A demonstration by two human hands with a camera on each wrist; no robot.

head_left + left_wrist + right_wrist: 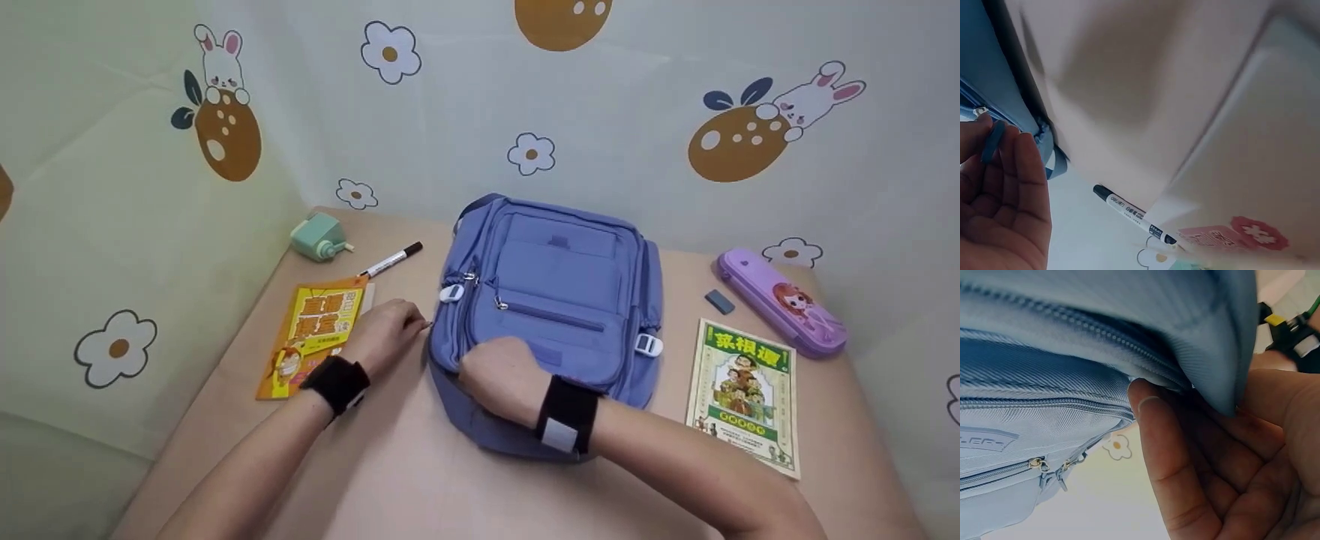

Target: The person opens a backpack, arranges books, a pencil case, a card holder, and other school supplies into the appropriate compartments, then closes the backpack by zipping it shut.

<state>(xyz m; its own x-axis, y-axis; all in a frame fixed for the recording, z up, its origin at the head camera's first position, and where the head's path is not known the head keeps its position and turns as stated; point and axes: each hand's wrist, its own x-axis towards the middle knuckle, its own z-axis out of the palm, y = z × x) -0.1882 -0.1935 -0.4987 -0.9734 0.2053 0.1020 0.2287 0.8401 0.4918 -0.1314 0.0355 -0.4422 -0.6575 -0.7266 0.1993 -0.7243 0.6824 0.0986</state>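
A blue backpack (555,274) lies on the table, its front side with a zipped pocket facing up. At its left edge my left hand (386,334) pinches a blue zipper pull (994,140) between thumb and fingers; the metal slider (980,111) shows just above the thumb in the left wrist view. My right hand (506,379) is at the lower left corner of the bag. In the right wrist view its thumb and fingers grip the fabric edge (1221,365) beside an open-looking zipper track (1100,332). Part of that grip is hidden by cloth.
Left of the bag are a yellow-orange book (315,322), a black-and-white marker (391,260) and a green object with a small crank (319,236). To its right lie a purple pencil case (780,300), a dark eraser (720,301) and a green-and-cream booklet (746,397). Patterned curtains stand behind.
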